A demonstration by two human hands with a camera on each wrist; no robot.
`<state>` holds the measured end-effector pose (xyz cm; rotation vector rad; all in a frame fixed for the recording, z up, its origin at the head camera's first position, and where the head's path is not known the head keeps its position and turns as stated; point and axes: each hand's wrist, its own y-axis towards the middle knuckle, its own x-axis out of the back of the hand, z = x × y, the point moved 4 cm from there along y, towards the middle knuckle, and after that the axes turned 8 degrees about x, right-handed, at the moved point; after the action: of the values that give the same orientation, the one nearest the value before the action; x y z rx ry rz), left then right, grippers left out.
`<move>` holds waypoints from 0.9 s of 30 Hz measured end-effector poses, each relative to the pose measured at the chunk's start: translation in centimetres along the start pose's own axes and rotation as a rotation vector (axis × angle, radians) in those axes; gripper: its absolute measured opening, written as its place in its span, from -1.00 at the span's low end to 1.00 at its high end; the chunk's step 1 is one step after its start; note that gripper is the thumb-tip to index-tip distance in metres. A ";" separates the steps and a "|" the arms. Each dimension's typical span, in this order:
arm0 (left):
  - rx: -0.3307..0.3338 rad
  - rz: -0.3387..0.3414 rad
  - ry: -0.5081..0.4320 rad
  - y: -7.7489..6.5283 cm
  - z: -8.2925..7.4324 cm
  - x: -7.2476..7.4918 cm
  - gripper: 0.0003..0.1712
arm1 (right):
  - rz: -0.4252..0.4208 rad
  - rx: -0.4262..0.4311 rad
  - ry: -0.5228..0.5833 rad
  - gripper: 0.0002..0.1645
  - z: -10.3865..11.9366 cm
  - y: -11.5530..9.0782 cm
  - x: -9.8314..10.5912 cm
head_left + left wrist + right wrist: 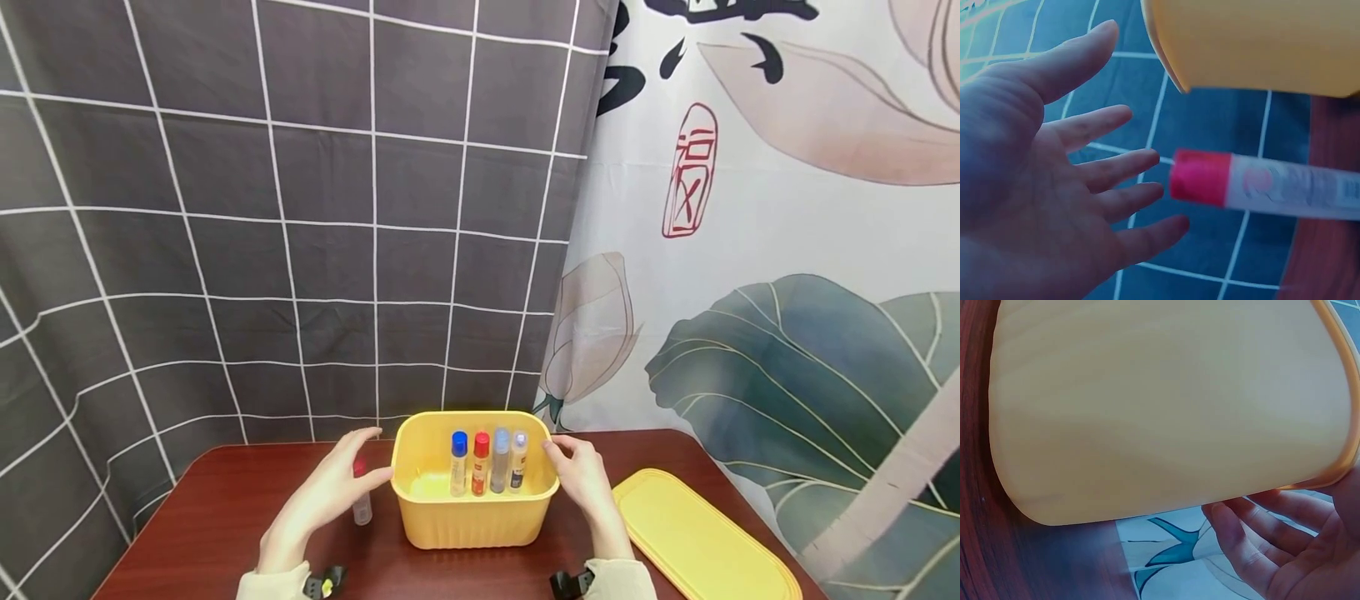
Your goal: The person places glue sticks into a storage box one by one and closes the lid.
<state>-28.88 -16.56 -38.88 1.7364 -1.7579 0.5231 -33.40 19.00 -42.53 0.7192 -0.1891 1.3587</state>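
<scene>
On the table stands a yellow plastic bin (472, 521). Inside it are a glue stick with a dark-blue cap (459, 462), a red one (480, 465) and two pale-capped ones (500, 462). My left hand (330, 492) is beside the bin's left side, fingers spread and nothing held. A clear tube with a red cap (1200, 178) stands close by the left fingertips, partly hidden by the hand in the head view. My right hand (585, 475) holds the bin's right rim at the far corner, thumb over the rim and fingers (1229, 528) curved behind the wall.
A yellow lid (705, 533) lies flat at the right of the dark red wooden table (217, 508). Behind the table hangs a grey gridded curtain (322, 258), with a lotus-patterned white cloth (750, 333) on the right. Both wrists wear black camera straps.
</scene>
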 end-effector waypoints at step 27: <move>0.071 -0.151 -0.134 -0.7 4.1 -0.5 -0.53 | 0.000 0.004 0.005 -0.69 -0.1 0.0 -0.1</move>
<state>-28.78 -18.97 -42.33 1.9768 -1.6979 0.4174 -33.47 18.99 -42.69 0.7189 -0.1822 1.3611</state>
